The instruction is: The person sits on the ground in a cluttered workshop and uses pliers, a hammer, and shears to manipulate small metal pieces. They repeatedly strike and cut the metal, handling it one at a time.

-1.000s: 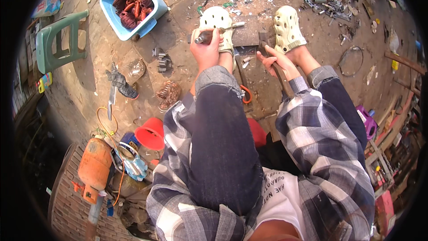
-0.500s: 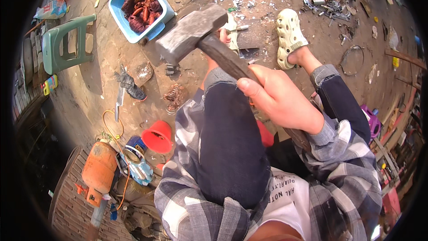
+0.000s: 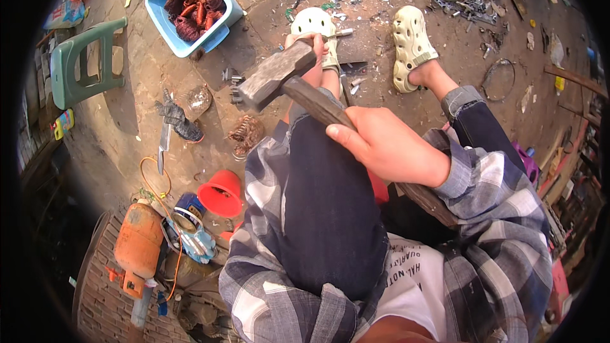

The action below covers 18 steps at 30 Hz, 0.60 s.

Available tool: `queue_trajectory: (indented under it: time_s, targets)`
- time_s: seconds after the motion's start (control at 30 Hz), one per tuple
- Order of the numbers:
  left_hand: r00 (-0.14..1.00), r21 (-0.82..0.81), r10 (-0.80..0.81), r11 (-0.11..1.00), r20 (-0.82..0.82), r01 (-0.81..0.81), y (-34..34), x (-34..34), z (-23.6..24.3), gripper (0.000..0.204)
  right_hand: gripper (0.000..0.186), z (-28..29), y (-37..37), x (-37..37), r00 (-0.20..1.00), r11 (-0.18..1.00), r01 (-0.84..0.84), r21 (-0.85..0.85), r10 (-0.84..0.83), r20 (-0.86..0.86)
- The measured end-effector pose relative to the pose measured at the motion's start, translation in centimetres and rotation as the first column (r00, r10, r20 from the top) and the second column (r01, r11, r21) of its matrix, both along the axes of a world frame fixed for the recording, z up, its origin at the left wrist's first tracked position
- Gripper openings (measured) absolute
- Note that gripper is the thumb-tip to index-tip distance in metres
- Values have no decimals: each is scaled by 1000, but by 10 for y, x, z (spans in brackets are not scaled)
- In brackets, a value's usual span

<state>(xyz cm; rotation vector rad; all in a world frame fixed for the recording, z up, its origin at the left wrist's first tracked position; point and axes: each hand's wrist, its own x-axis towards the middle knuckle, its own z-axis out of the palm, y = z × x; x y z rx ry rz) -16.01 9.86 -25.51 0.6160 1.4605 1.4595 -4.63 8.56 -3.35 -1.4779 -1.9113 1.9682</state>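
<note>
On your left, the blue tub (image 3: 234,7) bounds the room for a swing; next, the raised hammer (image 3: 278,77) overlaps your left hand (image 3: 319,52), curled, apparently around the pale rod (image 3: 344,32) jutting past your left clog (image 3: 312,21), though most of that grip is hidden. This looks like a hammering step with the tool lifted, so a blow would call for a steady rod and knuckles out of line. Farther right, the dark plate (image 3: 354,70) lies between your feet, your right hand (image 3: 394,146) grips the hammer's handle above your thigh, and your right clog (image 3: 412,41) edges the space.
</note>
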Motion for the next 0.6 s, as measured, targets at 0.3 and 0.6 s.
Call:
queue_trajectory:
  time_s: [0.3, 0.6]
  targets:
    - [1000, 26, 14, 1000, 12, -14, 7, 2, -11, 12, 37, -20, 27, -5, 998, 840, -8, -542, -24, -52]
    - [995, -55, 87, 995, 55, -84, 4, -1, -9, 9, 40, 13, 11, -45, 914, 953, -264, -146, 199, -354]
